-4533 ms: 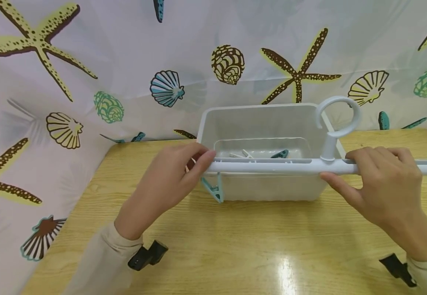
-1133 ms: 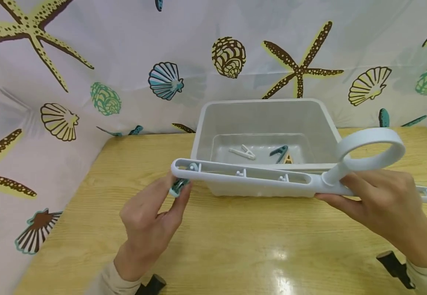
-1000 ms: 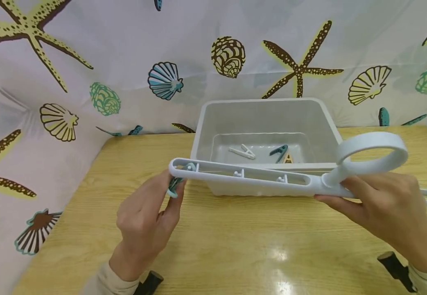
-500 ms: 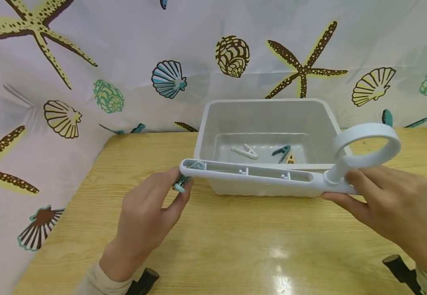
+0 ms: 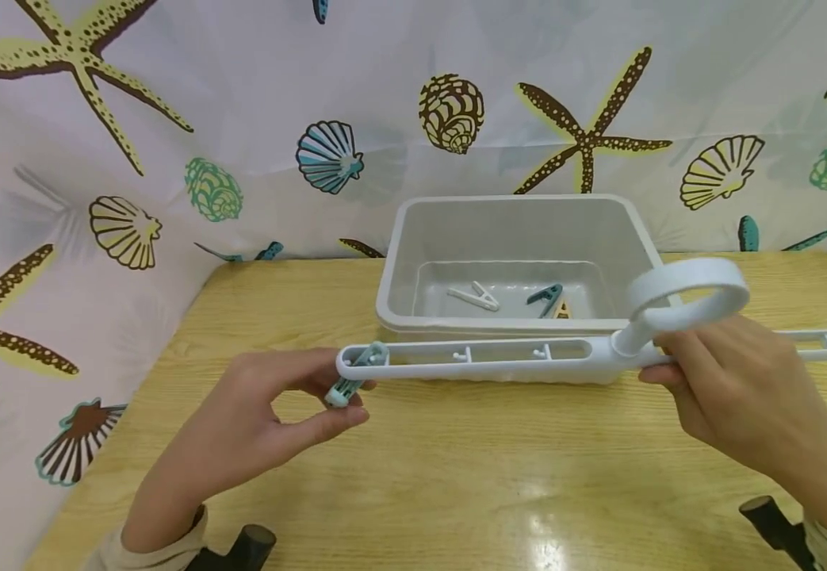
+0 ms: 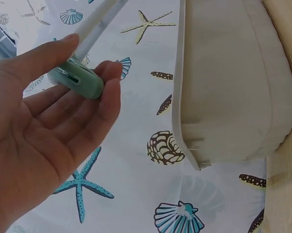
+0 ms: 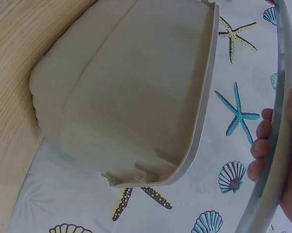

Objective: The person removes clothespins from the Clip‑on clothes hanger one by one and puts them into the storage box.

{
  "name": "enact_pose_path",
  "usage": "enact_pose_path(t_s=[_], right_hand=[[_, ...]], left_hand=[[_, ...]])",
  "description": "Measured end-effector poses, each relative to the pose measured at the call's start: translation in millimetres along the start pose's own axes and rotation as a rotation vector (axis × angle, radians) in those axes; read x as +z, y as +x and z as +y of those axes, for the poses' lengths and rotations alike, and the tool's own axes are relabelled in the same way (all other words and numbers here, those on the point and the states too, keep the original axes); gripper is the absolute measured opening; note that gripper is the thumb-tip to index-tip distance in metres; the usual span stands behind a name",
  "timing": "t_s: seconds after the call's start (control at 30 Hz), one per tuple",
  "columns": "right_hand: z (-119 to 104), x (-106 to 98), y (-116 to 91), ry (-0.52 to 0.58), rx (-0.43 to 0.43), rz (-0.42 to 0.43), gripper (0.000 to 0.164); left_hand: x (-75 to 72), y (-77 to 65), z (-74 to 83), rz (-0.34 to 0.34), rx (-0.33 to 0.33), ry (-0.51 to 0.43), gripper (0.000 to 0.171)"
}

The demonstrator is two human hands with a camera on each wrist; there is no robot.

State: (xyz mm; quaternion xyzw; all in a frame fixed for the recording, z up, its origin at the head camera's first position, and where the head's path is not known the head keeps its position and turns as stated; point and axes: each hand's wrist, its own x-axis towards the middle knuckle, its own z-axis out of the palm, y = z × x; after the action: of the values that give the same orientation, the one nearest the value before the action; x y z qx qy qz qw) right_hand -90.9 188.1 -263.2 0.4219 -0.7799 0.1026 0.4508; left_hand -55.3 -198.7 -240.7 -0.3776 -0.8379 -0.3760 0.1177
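A pale grey-blue plastic hanger (image 5: 499, 369) with slotted arms and a ring-shaped hook (image 5: 691, 274) is held level above the table. My right hand (image 5: 748, 381) grips its bar just beside the hook. At the left end slot sits a light teal clothespin (image 5: 349, 388), slanting down through the opening. Around it my left hand (image 5: 263, 420) is loosely cupped, its thumb spread away below the pin. In the left wrist view the fingers lie behind the clothespin (image 6: 82, 82); how firmly they touch it cannot be seen.
Behind the hanger stands a grey-white bin (image 5: 513, 226) against a curtain (image 5: 384, 71) printed with shells and starfish. On its floor lie a white clothespin (image 5: 476, 299), a dark teal clothespin (image 5: 547, 296) and a tan clothespin (image 5: 562, 310). The wooden table (image 5: 470, 460) extends in front.
The clothespin went from the hanger's underside to its left end slot. In the last half second my left hand loosened its pinch and the hanger's left end dropped slightly. My right hand keeps its grip.
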Motion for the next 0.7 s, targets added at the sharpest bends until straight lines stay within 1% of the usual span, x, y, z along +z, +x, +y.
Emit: enact_pose_path(t_s=[0.07, 0.13, 0.2, 0.27, 0.47, 0.57, 0.63, 0.7], right_hand=[[2, 0, -3, 0.005, 0.002, -0.047, 0.048], [4, 0, -6, -0.001, -0.003, -0.088, 0.046], [6, 1, -7, -0.001, -0.012, -0.094, 0.045], [6, 2, -7, -0.001, -0.023, -0.079, 0.045], [4, 4, -2, 0.028, -0.031, -0.038, 0.044], [3, 5, -1, 0.042, -0.034, -0.039, 0.044], [3, 5, -1, 0.042, -0.032, -0.043, 0.044], [4, 6, -2, 0.04, -0.029, -0.037, 0.044]], left_hand=[[-3.4, 0.5, -2.8, -0.067, -0.023, -0.082, 0.03], [-6.5, 0.3, -5.6, -0.113, -0.036, -0.142, 0.031], [-8.6, 0.1, -7.4, -0.143, -0.047, -0.161, 0.032], [-9.5, -0.6, -8.5, -0.152, -0.059, -0.144, 0.032], [-7.8, -0.9, -8.9, -0.103, -0.105, -0.019, 0.025], [-7.4, -1.3, -9.2, -0.078, -0.123, 0.006, 0.023], [-6.7, -1.4, -9.8, -0.049, -0.119, 0.034, 0.026], [-3.9, -0.6, -11.4, -0.012, -0.084, 0.108, 0.029]])
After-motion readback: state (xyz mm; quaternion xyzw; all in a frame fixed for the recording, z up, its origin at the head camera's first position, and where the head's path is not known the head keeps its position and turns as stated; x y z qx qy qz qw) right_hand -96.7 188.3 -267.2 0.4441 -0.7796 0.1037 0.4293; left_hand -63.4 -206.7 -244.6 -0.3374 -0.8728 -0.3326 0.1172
